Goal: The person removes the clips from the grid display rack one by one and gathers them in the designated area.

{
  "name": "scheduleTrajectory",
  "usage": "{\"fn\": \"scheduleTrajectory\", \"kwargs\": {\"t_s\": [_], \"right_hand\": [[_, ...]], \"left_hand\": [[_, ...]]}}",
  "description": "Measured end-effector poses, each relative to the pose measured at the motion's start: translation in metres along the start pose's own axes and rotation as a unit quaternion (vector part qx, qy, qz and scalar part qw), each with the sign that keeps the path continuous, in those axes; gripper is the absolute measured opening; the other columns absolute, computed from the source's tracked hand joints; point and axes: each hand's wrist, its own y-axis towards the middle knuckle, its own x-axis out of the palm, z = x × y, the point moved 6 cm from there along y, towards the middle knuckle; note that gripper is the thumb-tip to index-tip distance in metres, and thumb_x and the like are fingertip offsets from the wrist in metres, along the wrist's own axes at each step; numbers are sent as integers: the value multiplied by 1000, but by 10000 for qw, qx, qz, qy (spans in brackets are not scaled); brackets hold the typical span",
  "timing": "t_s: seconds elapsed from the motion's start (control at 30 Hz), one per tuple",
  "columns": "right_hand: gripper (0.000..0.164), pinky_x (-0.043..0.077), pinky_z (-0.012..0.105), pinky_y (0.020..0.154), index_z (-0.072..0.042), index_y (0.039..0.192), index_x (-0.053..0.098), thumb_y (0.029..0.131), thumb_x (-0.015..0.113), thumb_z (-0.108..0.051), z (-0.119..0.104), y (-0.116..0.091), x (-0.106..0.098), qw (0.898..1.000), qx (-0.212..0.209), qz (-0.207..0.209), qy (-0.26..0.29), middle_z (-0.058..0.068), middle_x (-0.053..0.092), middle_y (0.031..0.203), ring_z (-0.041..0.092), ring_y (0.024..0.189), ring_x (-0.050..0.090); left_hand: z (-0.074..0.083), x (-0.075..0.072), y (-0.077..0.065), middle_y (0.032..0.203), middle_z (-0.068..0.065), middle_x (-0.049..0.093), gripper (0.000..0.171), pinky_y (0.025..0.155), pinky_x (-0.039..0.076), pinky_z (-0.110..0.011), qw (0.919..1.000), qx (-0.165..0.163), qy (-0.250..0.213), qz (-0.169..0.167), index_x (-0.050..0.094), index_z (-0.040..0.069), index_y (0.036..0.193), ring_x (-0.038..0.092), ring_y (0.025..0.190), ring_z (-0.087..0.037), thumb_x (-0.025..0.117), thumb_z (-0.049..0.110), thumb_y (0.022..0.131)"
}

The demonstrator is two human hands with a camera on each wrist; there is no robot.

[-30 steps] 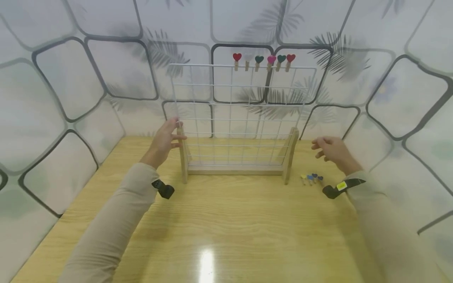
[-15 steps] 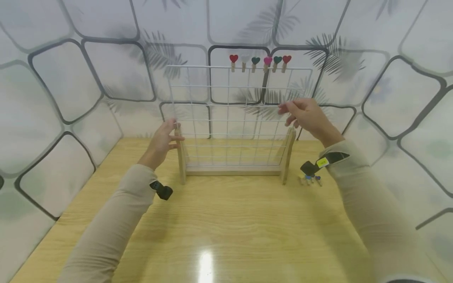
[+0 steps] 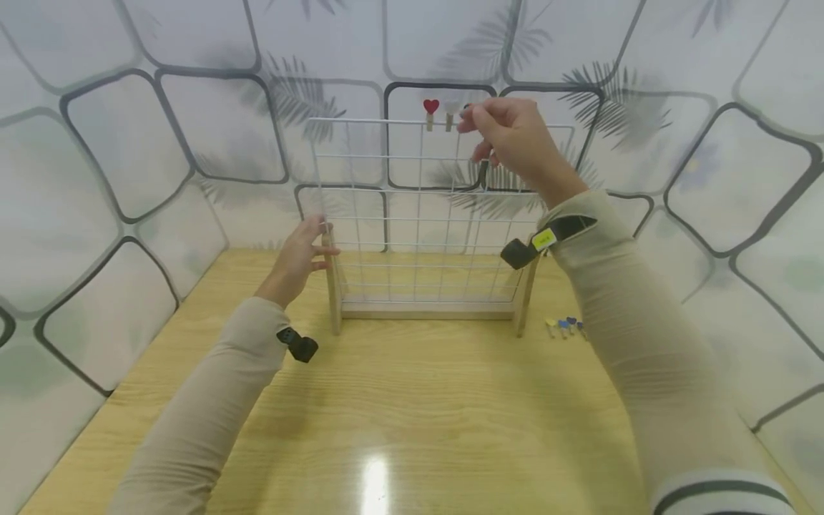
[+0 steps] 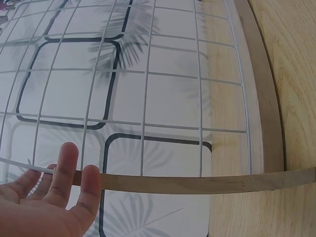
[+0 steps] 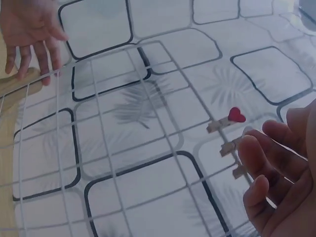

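Note:
A white wire grid rack (image 3: 418,192) stands upright in a wooden base (image 3: 425,310). My left hand (image 3: 291,261) rests on the rack's left wooden post, its fingers extended beside the post and wire edge in the left wrist view. My right hand (image 3: 511,136) is at the top wire, over the clothespins. A red-heart clothespin (image 3: 430,113) and a white-heart clothespin (image 3: 450,114) show left of its fingertips. Wooden ends of clothespins (image 5: 229,148) stick out beside the right fingers (image 5: 253,154). The fingers hide their hearts, and whether they pinch one is unclear.
Several small heart clothespins, among them a yellow-heart clothespin (image 3: 551,327) and a blue-heart clothespin (image 3: 563,328), lie on the wooden table (image 3: 412,400), right of the rack. Patterned walls (image 3: 212,129) stand close behind and at both sides.
My right hand has moved left and up from above the table clothespins to the rack's top wire, now covering several clothespins there. My left hand has stayed at the post.

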Motion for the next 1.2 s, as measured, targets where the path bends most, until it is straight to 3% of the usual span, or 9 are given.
{"fn": "scheduleTrajectory", "kwargs": {"t_s": [0.2,0.37,0.47,0.6,0.7,0.8,0.9,1.07,1.2], "right_hand": [[30,44,20,47,-4,123,61,104,47,-23,-30,21,9,9991,195,85,379,9,61,121,19,68,62],[35,44,21,52,-8,127,60,103,47,-31,-42,36,21,9958,553,-306,-669,4,58,122,18,76,64],[40,45,21,55,-12,133,57,102,48,-36,-44,43,28,9807,784,-551,-1703,3,60,121,15,80,65],[43,47,22,60,-13,139,54,103,46,-36,-45,48,37,9482,844,-926,-2919,2,62,124,12,81,66],[39,49,24,68,-10,136,56,104,45,-28,-47,50,43,9260,763,-1096,-3530,5,64,123,12,81,67],[32,51,24,73,-8,129,61,102,48,-19,-48,52,45,9158,678,-926,-3849,7,67,117,13,81,67],[26,52,23,72,-7,122,64,100,52,-14,-49,53,44,9190,549,-524,-3868,7,66,115,12,78,65],[24,50,23,68,-9,121,63,100,55,-19,-45,47,37,9569,450,46,-2869,4,63,121,10,74,64],[26,46,23,56,-9,122,63,100,56,-20,-44,34,30,9771,316,-156,-2098,5,64,120,15,74,64]], "left_hand": [[0,1,0,157,-13,21,63,105,35,-53,10000,7,0,12,9,9,156,43,124,-38,23,45,106],[1,0,0,157,-12,21,64,106,35,-52,10000,15,45,6,8,9,156,41,126,-41,22,46,106],[1,0,-1,157,-12,22,65,106,35,-52,10000,76,41,-10,10,8,156,40,127,-42,23,47,106],[-2,-1,-3,157,-13,22,65,105,36,-52,9999,60,156,-27,11,7,156,42,125,-41,22,47,106],[-4,-2,-2,157,-13,23,64,105,36,-52,9998,47,179,-5,12,7,155,43,124,-40,21,46,106],[-1,-2,-1,157,-14,23,64,105,36,-53,9998,135,118,14,13,6,155,43,124,-40,22,45,106],[2,-1,0,157,-15,22,64,105,35,-53,9998,172,95,16,12,6,155,42,125,-42,23,46,106],[1,-1,0,157,-13,22,63,106,35,-53,9999,97,64,-16,11,8,156,40,127,-42,22,46,106],[-1,-1,0,157,-12,22,64,107,34,-52,10000,67,32,-26,10,9,156,39,128,-42,22,46,106]]}}
